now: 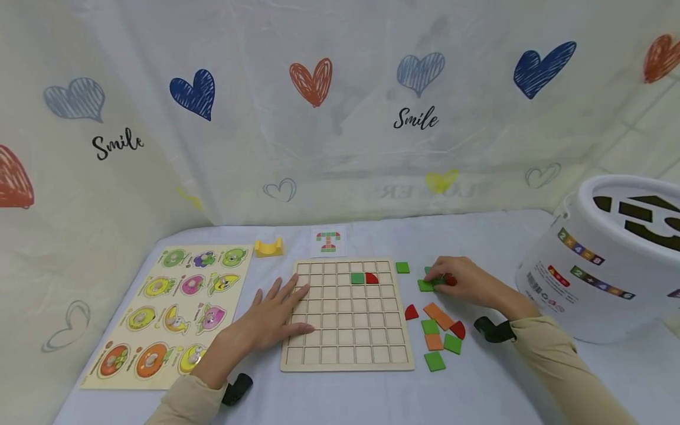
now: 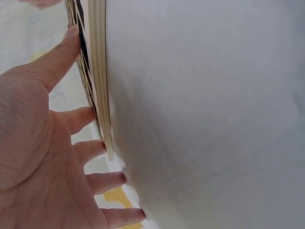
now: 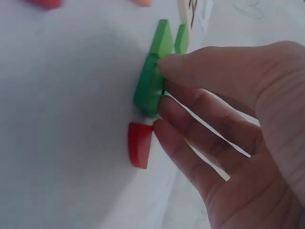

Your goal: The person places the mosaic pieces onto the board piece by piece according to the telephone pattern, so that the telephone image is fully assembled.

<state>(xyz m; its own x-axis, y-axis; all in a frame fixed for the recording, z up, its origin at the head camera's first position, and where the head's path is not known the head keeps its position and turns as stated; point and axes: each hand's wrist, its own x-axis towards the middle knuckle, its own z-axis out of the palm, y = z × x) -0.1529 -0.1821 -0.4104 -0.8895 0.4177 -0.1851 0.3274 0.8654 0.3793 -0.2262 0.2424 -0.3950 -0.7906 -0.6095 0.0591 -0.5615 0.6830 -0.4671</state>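
Observation:
A wooden grid board (image 1: 340, 366) lies in front of me. My left hand (image 1: 268, 321) rests on its left edge with fingers spread; in the left wrist view the thumb and fingers reach the board's side. Near the top of the grid sit a green square tile (image 1: 358, 278) and a red quarter-round tile (image 1: 371, 278), side by side. Right of the board, my right hand (image 1: 470, 283) pinches a green tile (image 3: 148, 88) between thumb and fingers, low over the cloth. Another green tile (image 3: 162, 39) and a red tile (image 3: 140, 145) lie close to the fingers.
Several loose green, orange and red tiles (image 1: 434, 360) lie right of the board. Behind it are a pattern card (image 1: 328, 241) and a yellow curved block (image 1: 269, 247). A fruit picture board (image 1: 175, 283) lies at left; a white bucket (image 1: 552, 277) stands at right.

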